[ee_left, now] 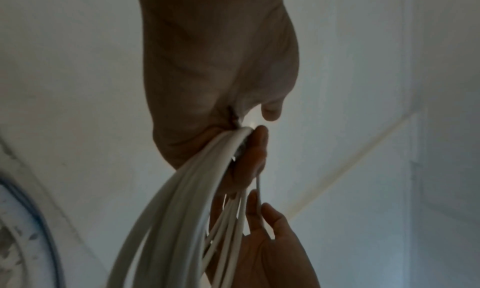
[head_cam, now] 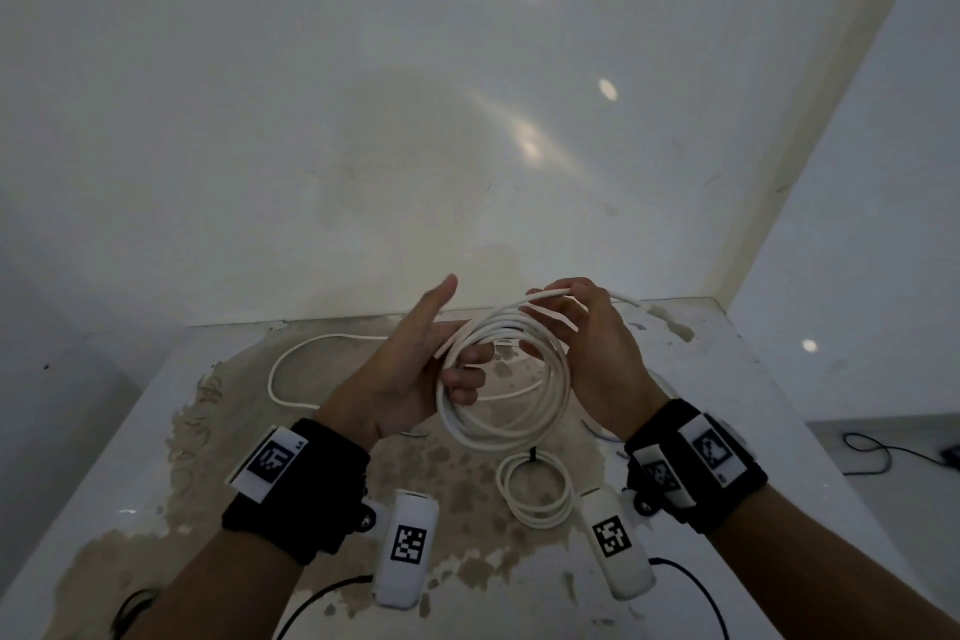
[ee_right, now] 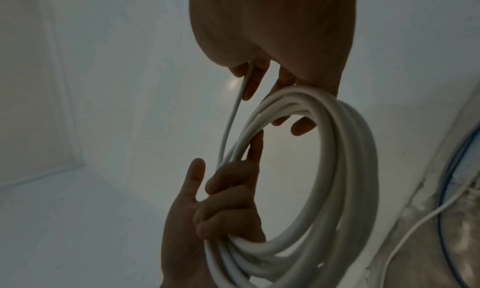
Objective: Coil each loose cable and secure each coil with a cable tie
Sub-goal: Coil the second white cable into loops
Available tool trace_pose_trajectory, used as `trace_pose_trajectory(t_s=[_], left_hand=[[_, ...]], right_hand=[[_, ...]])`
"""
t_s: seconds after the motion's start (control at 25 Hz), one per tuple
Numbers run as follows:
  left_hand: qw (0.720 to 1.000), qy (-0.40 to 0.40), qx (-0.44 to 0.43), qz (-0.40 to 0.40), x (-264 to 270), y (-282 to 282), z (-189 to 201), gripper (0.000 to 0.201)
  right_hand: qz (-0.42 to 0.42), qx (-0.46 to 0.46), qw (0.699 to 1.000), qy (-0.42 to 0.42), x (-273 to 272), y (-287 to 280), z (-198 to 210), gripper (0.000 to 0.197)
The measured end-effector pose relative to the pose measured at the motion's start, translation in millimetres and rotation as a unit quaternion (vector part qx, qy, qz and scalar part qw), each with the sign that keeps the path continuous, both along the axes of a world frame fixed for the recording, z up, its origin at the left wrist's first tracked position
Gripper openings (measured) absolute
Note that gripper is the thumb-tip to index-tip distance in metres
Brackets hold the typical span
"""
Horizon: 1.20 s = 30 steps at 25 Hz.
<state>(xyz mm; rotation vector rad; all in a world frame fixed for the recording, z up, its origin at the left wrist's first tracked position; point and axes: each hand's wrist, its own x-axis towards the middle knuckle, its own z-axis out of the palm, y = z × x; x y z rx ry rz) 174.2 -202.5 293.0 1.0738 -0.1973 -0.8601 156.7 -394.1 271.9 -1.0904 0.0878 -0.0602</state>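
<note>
A white cable coil (head_cam: pixel 501 382) hangs in the air between both hands above the table. My left hand (head_cam: pixel 415 369) grips the coil's left side with its lower fingers curled round the loops (ee_right: pixel 233 241), index finger stretched up. My right hand (head_cam: pixel 576 327) pinches the loose strand (head_cam: pixel 540 297) at the top, while the coil's right side (ee_right: pixel 340 140) rests against its fingers. In the left wrist view the loops (ee_left: pixel 182 200) run out of my fist towards the right hand (ee_left: pixel 270 237). The cable's tail (head_cam: pixel 311 364) loops on the table to the left.
A smaller white coil (head_cam: pixel 537 491) bound with a black tie lies on the stained white table (head_cam: pixel 218 431) near me. A blue cable (ee_right: pixel 451 169) lies at the right. White walls rise behind the table. Black wires trail from the wrist cameras at the front edge.
</note>
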Motion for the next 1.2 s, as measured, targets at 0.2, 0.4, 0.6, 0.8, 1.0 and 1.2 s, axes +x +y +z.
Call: trace_pose_trajectory(t_s=[0.2, 0.4, 0.6, 0.8, 1.0, 1.2], left_hand=[[0.995, 0.009, 0.013, -0.101, 4.7, 4.7, -0.4, 0.078], [0.991, -0.09, 0.081, -0.059, 1.3, -8.7, 0.4, 0.024], [0.992, -0.107, 0.03, 0.061, 10.4, -2.0, 0.8, 0.025], [0.973, -0.092, -0.091, 0.191, 22.5, 0.6, 13.8, 0.039], [0.948, -0.089, -0.156, 0.263, 30.4, -8.5, 13.0, 0.032], [0.952, -0.048, -0.179, 0.242, 26.0, -9.3, 4.8, 0.024]], right_hand=[[0.051, -0.081, 0.992, -0.087, -0.8, -0.1, 7.7, 0.034], [0.078, -0.28, 0.944, -0.157, -2.9, 7.0, 9.6, 0.028], [0.056, -0.33, 0.942, -0.025, 0.4, -7.5, -8.0, 0.048], [0.077, -0.25, 0.933, 0.247, -8.9, -5.1, -46.3, 0.058], [0.202, -0.123, 0.916, 0.324, -20.7, 14.3, -64.1, 0.065], [0.065, 0.145, 0.971, 0.177, 8.3, 8.8, -54.0, 0.01]])
